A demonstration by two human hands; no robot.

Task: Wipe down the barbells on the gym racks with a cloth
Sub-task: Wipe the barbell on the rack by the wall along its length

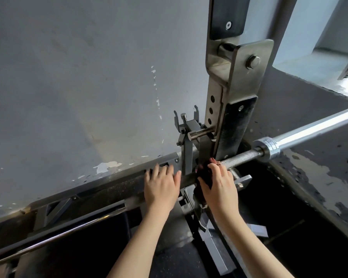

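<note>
Dark-red cloth point(204, 177) sits on the barbell point(239, 157) shaft at the rack upright point(235, 87), right hand point(219, 183) fingers curled round it. Left hand point(161, 185) lies flat just left of the upright, fingers straight, spread, holding nothing.

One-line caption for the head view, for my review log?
Right hand grips a dark red cloth around the barbell shaft beside the rack upright, while the left hand rests flat alongside.

1. A single head-worn camera looks forward and down, close over the left hand point(161, 187) and right hand point(221, 189).
2. It faces the wall point(68, 77); the rack post point(217, 91) rises centre-right, the barbell point(301, 135) exits right.
</note>
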